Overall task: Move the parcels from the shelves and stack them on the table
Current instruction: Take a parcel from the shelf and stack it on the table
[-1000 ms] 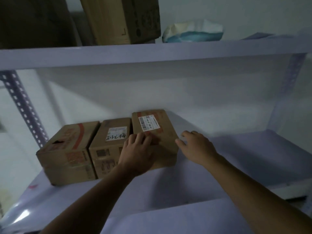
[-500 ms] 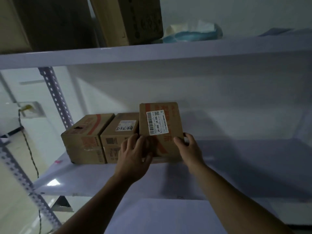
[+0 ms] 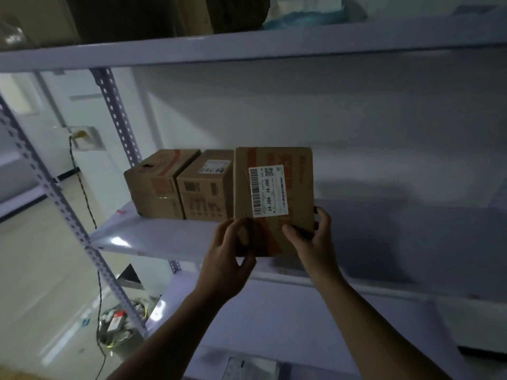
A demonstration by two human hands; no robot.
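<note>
- Holding a brown cardboard parcel (image 3: 299, 193) with both hands, the person faces a pale metal shelving unit (image 3: 247, 48).
- The parcel is tilted so that its wide face looks toward the camera. This face carries a white barcode label (image 3: 268, 191) printed "J4-J06", and red print runs across the cardboard.
- The left hand (image 3: 227, 259) grips the lower left corner of the parcel: the thumb lies on the front face and the other fingers curl around the edge.
- The right hand (image 3: 310, 242) grips the lower right corner: the thumb presses on the front and the fingers wrap behind the right side.
- The parcel is at the front edge of the middle shelf board (image 3: 397, 237). Whether its bottom touches the board cannot be told, because the hands cover it.
- Just left of it, two more cardboard boxes stand on the same board, side by side: a box with red tape (image 3: 159, 185) at the far left and a box with a small white label (image 3: 205, 187) next to the held parcel.
- A grey perforated upright post (image 3: 118, 113) rises behind the left box.
- On the top board stand big dark cartons (image 3: 137, 17) and a blue and white bundle (image 3: 310, 9), both partly cut off.
- A black cable (image 3: 82, 187) hangs down the wall at the left.
</note>
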